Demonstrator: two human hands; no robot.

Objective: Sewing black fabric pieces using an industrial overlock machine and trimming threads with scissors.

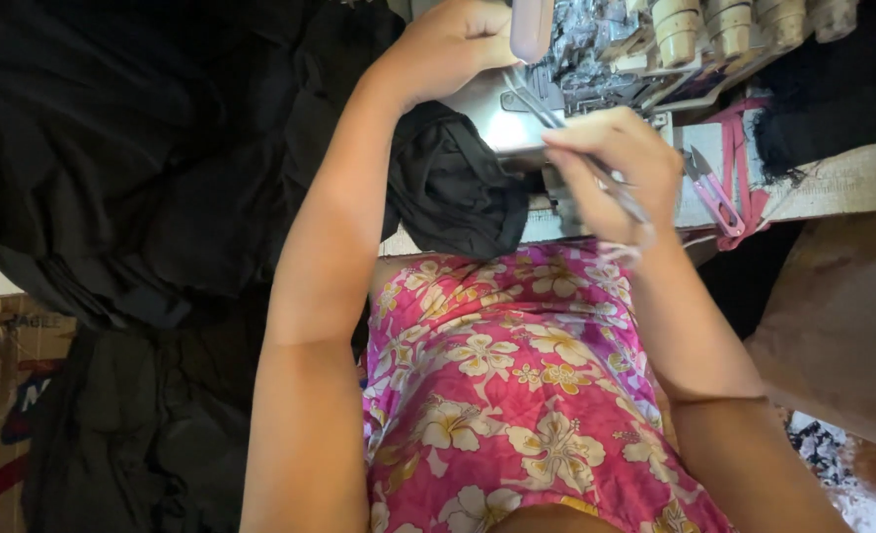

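**Tweezers at the sewing machine, black cloth under the left hand**

Seen from above: long metal tweezers (566,133) slanting from upper left to lower right, pinched in the right hand (611,173) and pointing up toward the left hand (453,44). Tips close to the base of the left thumb, just in front of the lit bed of the sewing machine (596,49). Black cloth (463,188) bunched just below the left wrist and left of the right hand, spilling off the table edge.

Right hand: curled nearly shut, fingertips drawn together on the tweezers' shaft, handle end running out past the heel of the palm. Left hand: loosely closed, knuckles up, resting at the machine beside a pale pink rounded part (532,25); whether anything is held inside, cannot tell.

Thread cones (699,25) in a row on top of the machine, cream in colour. Small pink-handled thread snips (712,192) lying on the pale wooden table (842,183), right of the right hand, next to a pink ribbon (744,148). More dark fabric (132,148) heaped at the left and down toward the floor. Pink floral dress (517,385) across the lap at bottom centre. Brownish cardboard-like surface (842,326) at the right, under the table.
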